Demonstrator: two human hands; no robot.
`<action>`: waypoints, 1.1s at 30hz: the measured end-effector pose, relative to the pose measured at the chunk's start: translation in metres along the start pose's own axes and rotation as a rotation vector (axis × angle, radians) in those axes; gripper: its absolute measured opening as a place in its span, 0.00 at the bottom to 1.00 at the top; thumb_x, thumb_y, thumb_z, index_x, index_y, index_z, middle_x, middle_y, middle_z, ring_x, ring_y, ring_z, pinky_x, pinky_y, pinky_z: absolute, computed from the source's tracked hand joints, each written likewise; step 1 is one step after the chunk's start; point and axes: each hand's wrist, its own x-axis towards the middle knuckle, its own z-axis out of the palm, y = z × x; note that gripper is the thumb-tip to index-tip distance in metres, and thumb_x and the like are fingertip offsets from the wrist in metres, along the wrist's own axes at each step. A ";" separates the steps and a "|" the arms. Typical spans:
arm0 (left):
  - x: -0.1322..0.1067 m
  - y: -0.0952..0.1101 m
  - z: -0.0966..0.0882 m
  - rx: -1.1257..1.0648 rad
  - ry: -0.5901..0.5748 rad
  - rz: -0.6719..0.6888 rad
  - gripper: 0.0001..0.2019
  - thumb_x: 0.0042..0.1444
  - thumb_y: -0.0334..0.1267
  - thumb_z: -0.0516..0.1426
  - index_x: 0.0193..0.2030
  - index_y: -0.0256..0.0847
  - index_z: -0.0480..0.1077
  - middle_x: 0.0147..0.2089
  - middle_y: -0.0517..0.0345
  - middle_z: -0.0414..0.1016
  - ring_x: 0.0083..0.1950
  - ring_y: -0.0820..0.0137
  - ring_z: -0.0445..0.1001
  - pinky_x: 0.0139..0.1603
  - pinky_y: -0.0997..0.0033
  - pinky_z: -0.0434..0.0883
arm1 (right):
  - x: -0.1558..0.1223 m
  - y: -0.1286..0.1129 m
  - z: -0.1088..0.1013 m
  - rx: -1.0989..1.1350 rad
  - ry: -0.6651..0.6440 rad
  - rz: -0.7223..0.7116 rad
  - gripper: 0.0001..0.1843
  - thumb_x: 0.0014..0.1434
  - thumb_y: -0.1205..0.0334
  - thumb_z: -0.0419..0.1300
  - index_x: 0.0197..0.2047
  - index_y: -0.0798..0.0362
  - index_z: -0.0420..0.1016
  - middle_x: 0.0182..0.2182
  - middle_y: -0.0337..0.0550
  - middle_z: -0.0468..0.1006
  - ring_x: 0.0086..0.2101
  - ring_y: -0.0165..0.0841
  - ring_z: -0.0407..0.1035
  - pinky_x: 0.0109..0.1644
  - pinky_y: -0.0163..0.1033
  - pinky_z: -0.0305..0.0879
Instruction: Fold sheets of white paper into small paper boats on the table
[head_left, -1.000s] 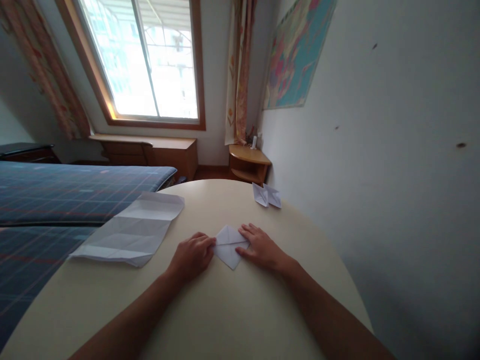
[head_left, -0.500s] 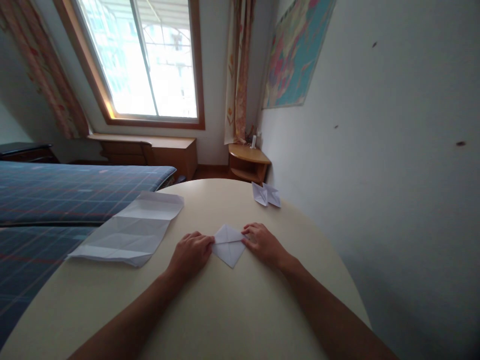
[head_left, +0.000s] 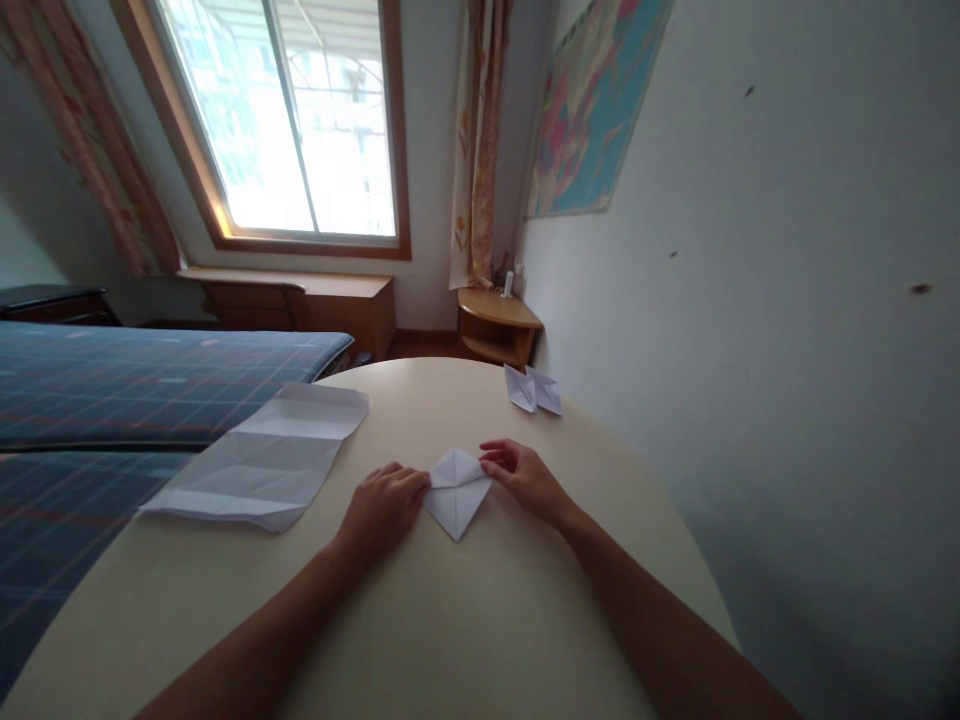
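Note:
A small folded white paper (head_left: 457, 500), diamond-shaped with crease lines crossing its middle, lies on the round cream table (head_left: 450, 640). At its left corner my left hand (head_left: 384, 508) is closed, pinching the edge between thumb and fingers. My right hand (head_left: 521, 478) holds the right corner, thumb and index finger at the upper flap, while its other fingers are lifted and slightly apart. Part of each side corner is hidden under the fingertips.
Creased white paper sheets (head_left: 262, 460) lie at the table's left edge. Two folded paper pieces (head_left: 532, 390) stand at the far right edge. A plaid mattress (head_left: 150, 385) adjoins the left side, a white wall (head_left: 787, 400) the right.
My right hand has shifted slightly up and left, its fingers lifting. The folded paper has turned a little, its lower tip moving left. My left hand stays nearly still.

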 end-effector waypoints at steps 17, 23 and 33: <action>-0.001 -0.003 0.002 -0.020 -0.015 -0.002 0.09 0.61 0.31 0.55 0.43 0.45 0.75 0.43 0.57 0.81 0.46 0.63 0.75 0.47 0.65 0.71 | -0.004 -0.005 0.000 0.183 -0.187 -0.126 0.19 0.52 0.64 0.62 0.49 0.54 0.76 0.56 0.49 0.73 0.45 0.36 0.74 0.53 0.44 0.69; 0.000 -0.005 0.003 -0.057 -0.010 -0.003 0.10 0.62 0.32 0.53 0.44 0.45 0.75 0.43 0.57 0.81 0.47 0.64 0.75 0.47 0.66 0.71 | 0.001 0.007 -0.006 0.036 -0.124 -0.137 0.14 0.54 0.55 0.65 0.41 0.54 0.80 0.49 0.50 0.77 0.45 0.38 0.74 0.51 0.45 0.71; -0.002 -0.003 -0.008 -0.370 0.132 -0.070 0.20 0.68 0.42 0.42 0.45 0.44 0.75 0.44 0.54 0.79 0.47 0.65 0.76 0.48 0.65 0.71 | 0.003 0.004 -0.007 -0.067 0.112 -0.118 0.20 0.60 0.45 0.60 0.38 0.55 0.77 0.37 0.48 0.81 0.38 0.39 0.75 0.45 0.45 0.70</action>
